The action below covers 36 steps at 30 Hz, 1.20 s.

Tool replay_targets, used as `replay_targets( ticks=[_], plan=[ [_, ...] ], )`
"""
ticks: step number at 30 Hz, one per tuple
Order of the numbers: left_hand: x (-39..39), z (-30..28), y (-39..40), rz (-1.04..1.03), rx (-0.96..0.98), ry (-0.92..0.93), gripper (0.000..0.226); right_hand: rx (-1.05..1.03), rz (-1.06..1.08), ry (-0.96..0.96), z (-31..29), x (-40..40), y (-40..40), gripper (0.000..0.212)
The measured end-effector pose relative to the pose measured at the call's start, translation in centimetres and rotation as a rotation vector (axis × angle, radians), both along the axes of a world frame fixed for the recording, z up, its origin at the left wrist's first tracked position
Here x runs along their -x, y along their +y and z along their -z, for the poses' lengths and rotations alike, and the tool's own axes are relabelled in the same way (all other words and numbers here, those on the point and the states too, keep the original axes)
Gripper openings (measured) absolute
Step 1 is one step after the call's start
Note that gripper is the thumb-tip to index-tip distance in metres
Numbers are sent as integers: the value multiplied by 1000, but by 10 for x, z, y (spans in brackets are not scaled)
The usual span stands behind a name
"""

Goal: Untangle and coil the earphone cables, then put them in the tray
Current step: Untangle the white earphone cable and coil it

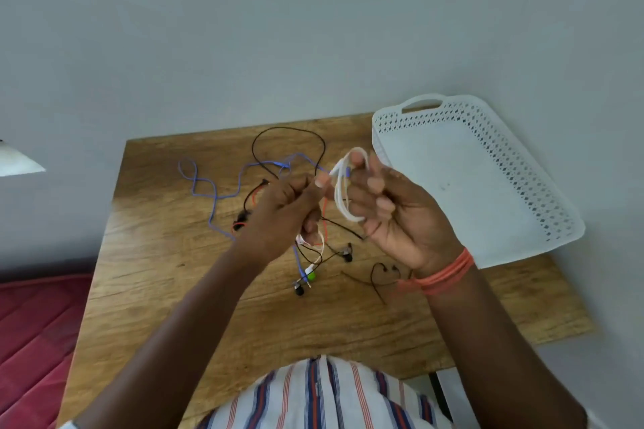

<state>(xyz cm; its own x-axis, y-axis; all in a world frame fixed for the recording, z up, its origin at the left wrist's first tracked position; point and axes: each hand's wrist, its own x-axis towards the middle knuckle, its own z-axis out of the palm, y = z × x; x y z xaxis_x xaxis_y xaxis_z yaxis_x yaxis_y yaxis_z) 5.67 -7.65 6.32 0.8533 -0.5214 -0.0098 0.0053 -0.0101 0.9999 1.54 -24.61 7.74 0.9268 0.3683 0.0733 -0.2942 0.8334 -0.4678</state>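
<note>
A white earphone cable [339, 193] is wound in loops around the curled fingers of my right hand [393, 216], held above the table. My left hand [289, 209] pinches the free end of that white cable just to the left of the loops. Beneath my hands lies a tangle of cables on the wooden table [167, 254]: a blue-purple cable [204, 185], a black cable [289, 131] and an orange one [324, 219], with earbuds [303, 284] near the front. The white perforated tray [543, 185] sits at the right, with nothing in it.
A small black cable piece [374, 280] lies near my right wrist, which wears an orange band [442, 275]. The tray overhangs the table's right edge. A grey wall rises behind the table. A red mattress [31, 341] lies at the lower left.
</note>
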Motion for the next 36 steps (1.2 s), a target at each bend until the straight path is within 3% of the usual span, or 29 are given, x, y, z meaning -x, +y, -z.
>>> replay_targets(
  ticks=[2,4,6,9,12,14,17,19,27,29,33,36],
  plan=[
    [-1,7,-7,35,-27,59,33,-213,107,34,-6,-16,-3,26],
    [-1,13,-10,76,-82,58,33,-147,316,58,-13,-31,-7,28],
    [-1,14,-9,118,-152,16,33,132,547,12,-16,-44,-7,27],
    [-6,-1,-4,130,-215,-163,27,826,820,-214,-15,-55,-7,14],
    [-21,-25,2,76,-307,-337,20,1425,818,-474,-4,-58,-6,17],
    [-34,-38,7,30,-443,-452,16,1592,664,-554,0,-56,-3,22],
    [-45,-47,12,-72,-660,-595,8,1456,364,-433,-1,-53,2,29],
    [-49,-42,15,-152,-710,-599,24,1285,198,-284,-4,-52,1,33],
    [-43,-10,19,-34,-503,-512,52,1052,-181,-141,-4,-33,-20,33],
    [-43,-11,22,-9,-480,-542,48,818,-221,-102,-2,-28,-20,31],
    [-41,-1,23,33,-446,-572,46,137,-147,-11,-1,-30,-19,14],
    [-36,14,19,61,-428,-537,38,-99,19,84,-5,-34,-8,17]
  ],
)
